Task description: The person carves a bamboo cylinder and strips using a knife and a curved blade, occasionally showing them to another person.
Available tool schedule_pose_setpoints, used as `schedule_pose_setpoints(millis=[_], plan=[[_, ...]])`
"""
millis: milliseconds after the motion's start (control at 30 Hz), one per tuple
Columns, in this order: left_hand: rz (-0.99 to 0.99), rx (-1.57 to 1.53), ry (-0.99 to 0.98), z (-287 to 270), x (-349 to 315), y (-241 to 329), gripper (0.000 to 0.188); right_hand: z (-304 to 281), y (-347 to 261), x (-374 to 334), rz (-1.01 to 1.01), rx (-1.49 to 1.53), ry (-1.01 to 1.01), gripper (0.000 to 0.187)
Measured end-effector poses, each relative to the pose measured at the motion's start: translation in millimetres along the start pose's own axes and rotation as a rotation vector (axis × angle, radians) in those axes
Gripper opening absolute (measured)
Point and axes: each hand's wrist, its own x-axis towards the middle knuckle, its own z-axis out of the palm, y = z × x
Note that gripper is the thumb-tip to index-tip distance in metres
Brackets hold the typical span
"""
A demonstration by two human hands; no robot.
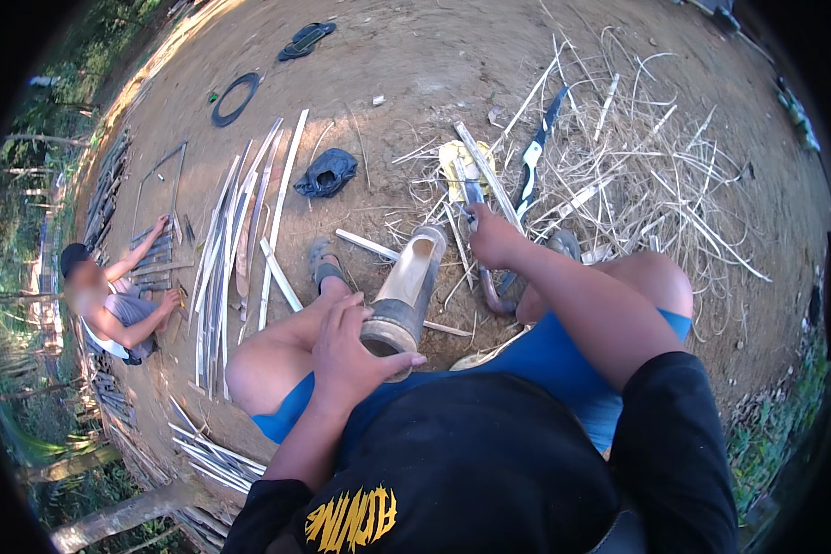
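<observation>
Holding a bamboo tube [415, 284] at the center of the frame, the left hand [349, 349] is partly open, fingers wrapped round its near end and thumb across the lower rim. The tube (its upper side cut open, pale within) slants toward the upper right. Just right of center, the right hand [495, 238] is closed around a bladed tool [472, 190] with a curved brown handle. A yellow item [454, 159] lies by the blade, and pale shavings [656, 175] spread over the upper right. Long strips [220, 249] lie left of center, near a black bag [328, 174]; at the far left another person [125, 300] crouches beside a slatted frame [155, 254]
</observation>
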Motion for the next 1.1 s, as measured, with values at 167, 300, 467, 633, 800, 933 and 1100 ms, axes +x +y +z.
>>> schedule_pose_setpoints(millis=[167, 300, 467, 633, 800, 933, 1100], plan=[[0.105, -0.167, 0.046, 18, -7, 0, 0.078, 56, 47, 45, 0.080, 0.044, -0.010, 0.051], [-0.011, -0.475, -0.031, 46, -21, -18, 0.076, 122, 88, 58, 0.092, 0.166, 0.059, 0.041], [0.134, -0.387, 0.009, 52, -15, -32, 0.072, 137, 96, 53, 0.173, 0.120, -0.017, 0.038], [0.149, -0.421, 0.042, 50, -6, -37, 0.071, 115, 76, 67, 0.164, 0.102, -0.072, 0.038], [0.142, -0.383, 0.019, 55, 7, -42, 0.072, 114, 58, 76, 0.210, 0.040, -0.137, 0.038], [0.160, -0.380, 0.009, 55, 11, -42, 0.073, 116, 55, 77, 0.214, 0.036, -0.107, 0.038], [0.153, -0.381, -0.032, 51, 15, -40, 0.075, 123, 59, 73, 0.199, 0.070, -0.061, 0.038]])
